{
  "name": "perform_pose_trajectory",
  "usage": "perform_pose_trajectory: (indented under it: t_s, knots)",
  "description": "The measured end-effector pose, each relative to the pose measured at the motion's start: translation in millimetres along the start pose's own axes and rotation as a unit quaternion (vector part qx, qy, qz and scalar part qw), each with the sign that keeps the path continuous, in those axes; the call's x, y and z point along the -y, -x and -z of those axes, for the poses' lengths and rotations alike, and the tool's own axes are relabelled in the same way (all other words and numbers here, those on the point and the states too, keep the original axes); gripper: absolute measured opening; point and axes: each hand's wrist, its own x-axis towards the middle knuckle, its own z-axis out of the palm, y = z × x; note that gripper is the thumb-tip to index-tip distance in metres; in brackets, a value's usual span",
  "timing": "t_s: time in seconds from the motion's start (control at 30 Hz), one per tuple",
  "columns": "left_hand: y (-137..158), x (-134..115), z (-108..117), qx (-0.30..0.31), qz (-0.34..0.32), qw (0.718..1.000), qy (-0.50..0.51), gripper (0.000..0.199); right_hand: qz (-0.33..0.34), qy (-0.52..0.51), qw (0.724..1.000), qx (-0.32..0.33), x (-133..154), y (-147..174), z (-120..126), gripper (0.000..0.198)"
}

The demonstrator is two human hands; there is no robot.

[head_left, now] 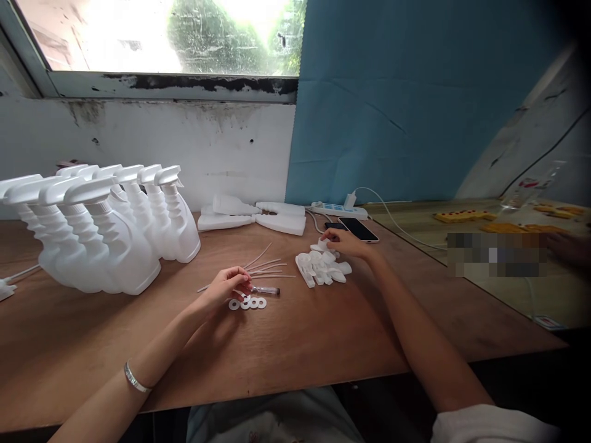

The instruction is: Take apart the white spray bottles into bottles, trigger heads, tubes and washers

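My left hand point(229, 285) is closed in a pinch over the table, with a white ring washer point(246, 298) at its fingertips. Right below it lies a short row of several flat white washers point(262, 302). Beside the fingertips is a small clear tube with a dark end point(268, 290). Thin white dip tubes point(272, 266) fan out behind that hand. Over to the right, my right hand point(346, 242) has its fingers closed on a white spray trigger head point(323, 244) at the back of a pile of such heads point(318, 268).
White spray bottles with trigger tops point(124, 246) stand in rows at left. More white bottles point(277, 220) lie by the wall. A power strip point(339, 210) and phone point(359, 229) are at the back. At right, a person's hand point(570, 247) is near yellow pieces point(466, 216).
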Motion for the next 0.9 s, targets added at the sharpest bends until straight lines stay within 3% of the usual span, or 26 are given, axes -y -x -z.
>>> perform_pose_trajectory:
  t_s: [0.13, 0.27, 0.37, 0.53, 0.67, 0.8, 0.9]
  knots:
    - [0.5, -1.2, 0.6, -0.004, 0.002, 1.000, 0.001, 0.021, -0.002, -0.017, 1.000, 0.002, -1.2, -0.2, 3.9, 0.024]
    - [-1.3, -0.1, 2.4, -0.019, 0.004, 1.000, 0.009, 0.020, -0.003, -0.019, 0.997, -0.072, 8.3, -3.7, 9.0, 0.030]
    - [-6.3, 3.5, 6.4, -0.029, -0.001, 0.999, 0.023, 0.017, 0.021, -0.015, 0.993, -0.117, 34.3, -11.5, 13.1, 0.032]
    - [-17.9, 9.7, 22.3, -0.087, -0.021, 0.995, 0.043, 0.013, 0.111, -0.032, 0.989, -0.095, 117.3, -34.2, 1.3, 0.027]
    - [-22.6, 12.0, 32.8, -0.132, -0.028, 0.989, 0.057, 0.015, 0.164, -0.097, 0.981, -0.043, 195.4, -62.0, -39.8, 0.025]
    - [-18.7, 10.1, 32.0, -0.147, -0.041, 0.986, 0.070, 0.017, 0.147, -0.200, 0.969, -0.013, 261.3, -93.0, -86.0, 0.038]
    - [-13.8, 6.3, 28.6, -0.153, -0.052, 0.984, 0.071, 0.016, 0.104, -0.298, 0.949, -0.007, 300.0, -111.0, -107.7, 0.045]
